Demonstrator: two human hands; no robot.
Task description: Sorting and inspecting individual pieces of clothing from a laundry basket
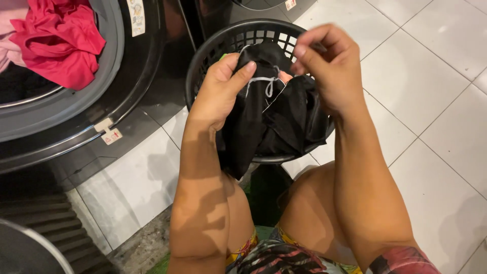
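While the person crouches on the white tiled floor (436, 116), both hands hold a black fabric garment with a thin white drawstring (274, 114) just above a round black plastic laundry basket (213, 48). The left hand (220, 89) pinches the garment's upper edge, thumb pressed over the cloth and fingers closed behind it. The right hand (324, 66) has its fingers bunched shut on a fold near the top, lifted a little higher than the left. The garment hangs between them, its lower part draping over the basket's near rim toward the person's knees. To the left, at the far left edge of the floor, an open round grey washing machine door (76, 96) shows a bright pink crumpled cloth (61, 43) inside. The step in hand looks like sorting out or straightening the garment at its waistband. The next move would seem to call for a firm hold with both hands so the cloth does not slip back into the basket.
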